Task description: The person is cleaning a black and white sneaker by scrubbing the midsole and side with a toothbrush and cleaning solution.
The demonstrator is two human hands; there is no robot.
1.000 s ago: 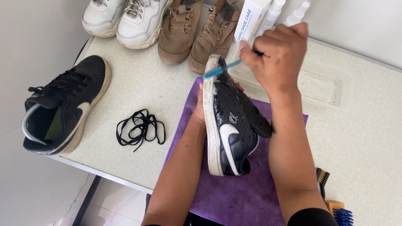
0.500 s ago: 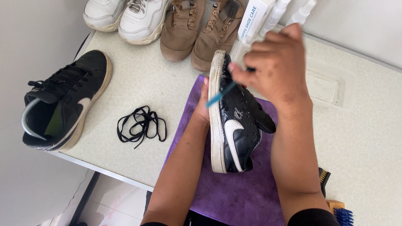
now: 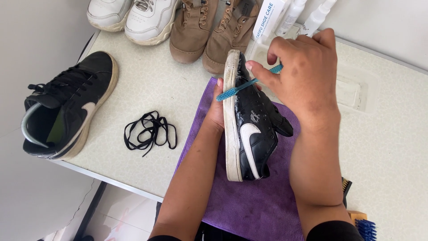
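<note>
A black sneaker with a white side mark and a dirty white sole [image 3: 249, 129] stands on its side over a purple cloth [image 3: 249, 205]. My left hand [image 3: 217, 111] props it from beneath, fingers wrapped against the sole side. Between the fingers of my right hand [image 3: 303, 73] is a small blue brush [image 3: 243, 88], its bristled head resting against the sole edge near the toe. Foam specks show on the black upper.
The matching black sneaker [image 3: 67, 111] lies at the left table edge, a loose black lace [image 3: 149, 131] beside it. White sneakers [image 3: 133, 18], tan boots [image 3: 209, 31] and white bottles [image 3: 285, 15] line the back. More brushes [image 3: 356, 214] sit at lower right.
My right hand has shifted the blue brush along the sole near the toe, and the brush head now points left across the sole edge. The shoe stays propped by my left hand.
</note>
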